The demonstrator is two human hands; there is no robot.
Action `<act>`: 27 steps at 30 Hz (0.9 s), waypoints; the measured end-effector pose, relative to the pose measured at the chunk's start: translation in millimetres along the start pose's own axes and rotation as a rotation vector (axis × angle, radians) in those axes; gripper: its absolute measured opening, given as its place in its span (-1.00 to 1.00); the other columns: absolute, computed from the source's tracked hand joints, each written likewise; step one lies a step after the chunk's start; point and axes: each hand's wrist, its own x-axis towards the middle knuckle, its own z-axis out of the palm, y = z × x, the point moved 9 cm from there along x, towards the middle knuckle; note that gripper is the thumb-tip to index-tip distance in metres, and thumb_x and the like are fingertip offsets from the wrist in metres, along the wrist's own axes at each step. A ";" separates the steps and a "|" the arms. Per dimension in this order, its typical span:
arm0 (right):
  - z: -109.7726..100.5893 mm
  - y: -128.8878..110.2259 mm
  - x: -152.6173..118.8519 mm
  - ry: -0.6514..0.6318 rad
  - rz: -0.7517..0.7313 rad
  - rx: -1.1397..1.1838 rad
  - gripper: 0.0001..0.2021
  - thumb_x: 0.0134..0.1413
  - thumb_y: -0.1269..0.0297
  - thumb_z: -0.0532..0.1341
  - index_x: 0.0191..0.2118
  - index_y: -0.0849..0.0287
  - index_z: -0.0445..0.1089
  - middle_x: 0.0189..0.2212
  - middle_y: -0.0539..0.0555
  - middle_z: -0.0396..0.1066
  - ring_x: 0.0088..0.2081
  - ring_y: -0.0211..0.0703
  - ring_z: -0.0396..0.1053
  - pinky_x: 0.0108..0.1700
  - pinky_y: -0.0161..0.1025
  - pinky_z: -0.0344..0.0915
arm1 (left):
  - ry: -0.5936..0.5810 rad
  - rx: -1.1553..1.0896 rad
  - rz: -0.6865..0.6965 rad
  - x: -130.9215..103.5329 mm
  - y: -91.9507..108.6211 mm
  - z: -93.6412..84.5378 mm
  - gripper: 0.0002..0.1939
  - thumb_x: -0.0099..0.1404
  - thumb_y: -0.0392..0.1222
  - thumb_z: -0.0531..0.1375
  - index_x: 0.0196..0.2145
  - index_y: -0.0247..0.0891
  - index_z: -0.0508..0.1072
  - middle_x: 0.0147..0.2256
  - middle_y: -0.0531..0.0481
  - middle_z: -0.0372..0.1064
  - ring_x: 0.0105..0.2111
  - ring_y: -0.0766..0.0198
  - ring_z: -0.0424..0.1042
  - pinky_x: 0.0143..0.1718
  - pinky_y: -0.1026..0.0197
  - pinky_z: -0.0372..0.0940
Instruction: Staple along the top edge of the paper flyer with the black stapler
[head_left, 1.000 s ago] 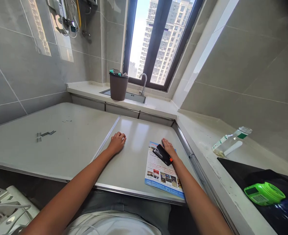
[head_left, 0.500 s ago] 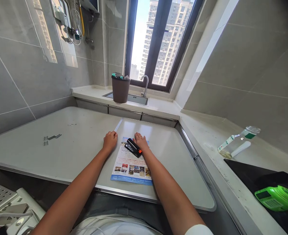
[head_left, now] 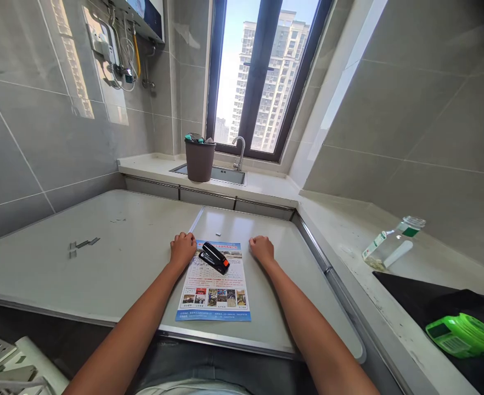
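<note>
A printed leaflet (head_left: pixel 213 282) with a blue border lies flat on the table in front of me. On its upper part rests a black stapler (head_left: pixel 211 253) with an orange-red end, touched by neither hand. My left hand (head_left: pixel 182 249) is closed, fingers curled down at the leaflet's upper left edge; nothing shows in it. To the right of the leaflet, apart from it, my right hand (head_left: pixel 262 248) rests on the table as a loose fist, with nothing visible in it. Just beyond the leaflet lies a short strip of staples (head_left: pixel 218 234).
Several grey staple strips (head_left: pixel 89 242) lie at left on the pale table (head_left: pixel 135 274). Behind stand a brown bin (head_left: pixel 200 160) and a sink with a faucet (head_left: pixel 239 152). The right counter holds a glass bottle (head_left: pixel 394 243) and a green container (head_left: pixel 462 334).
My right hand has moved right, off the leaflet's upper corner, and its fingers have curled in. The short staple strip now shows beyond the leaflet. The view has tilted up slightly.
</note>
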 end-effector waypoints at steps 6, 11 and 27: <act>-31.0 114.2 -17.6 0.037 0.152 -0.095 -0.61 0.30 0.22 0.07 -0.26 0.23 0.66 -0.23 0.40 0.60 -0.16 0.15 0.59 -0.14 -0.11 0.38 | -0.013 0.062 0.032 0.2 2.0 3.5 -0.74 0.41 -0.15 0.06 -0.14 -0.20 0.54 -0.03 -0.28 0.42 0.07 -0.15 0.35 0.03 -0.14 0.25; -27.8 122.6 -22.5 0.049 0.144 -0.088 -0.64 0.26 0.22 0.09 -0.26 0.16 0.66 -0.25 0.34 0.62 -0.18 0.11 0.59 -0.16 -0.14 0.38 | -0.015 0.064 0.030 -0.2 2.1 3.0 -0.75 0.39 -0.16 0.08 -0.14 -0.20 0.54 -0.03 -0.28 0.41 0.07 -0.15 0.35 0.02 -0.13 0.25; -13.7 -85.1 -77.0 -0.026 -0.432 0.558 -0.67 0.37 0.17 0.04 0.07 0.10 0.44 -0.08 0.09 0.47 -0.19 -0.17 0.44 -0.09 -0.26 0.35 | -0.034 0.047 0.010 -0.5 1.5 3.4 -0.76 0.38 -0.03 0.17 -0.11 -0.17 0.54 -0.01 -0.26 0.41 0.09 -0.18 0.31 0.03 -0.11 0.24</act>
